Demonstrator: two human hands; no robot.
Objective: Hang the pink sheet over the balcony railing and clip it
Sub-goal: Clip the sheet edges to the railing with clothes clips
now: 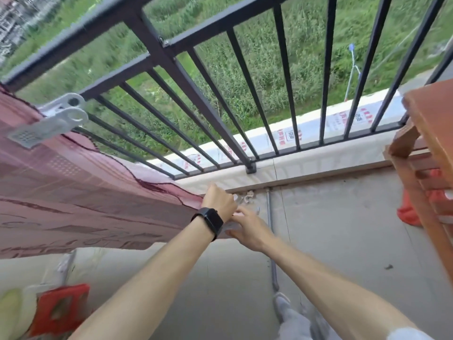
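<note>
A: Entry one, the pink sheet?
B: Pink sheet (73, 192): draped over the left end of the balcony railing (157, 45). A grey clip (54, 119) is clamped on its upper edge.
A: Hands?
B: Left hand (218, 200), black watch (210, 220) on the wrist: at the sheet's lower right corner. Fingers are hidden, so I cannot tell the grasp. Right hand (252, 229): just beside it, fingers stretched toward that corner, something pale and blurred at the fingertips. Hold unclear.
A: Sundries?
B: Red stool (61, 307), lower left on the floor (343, 229); wooden rack (431, 133), right edge.
</note>
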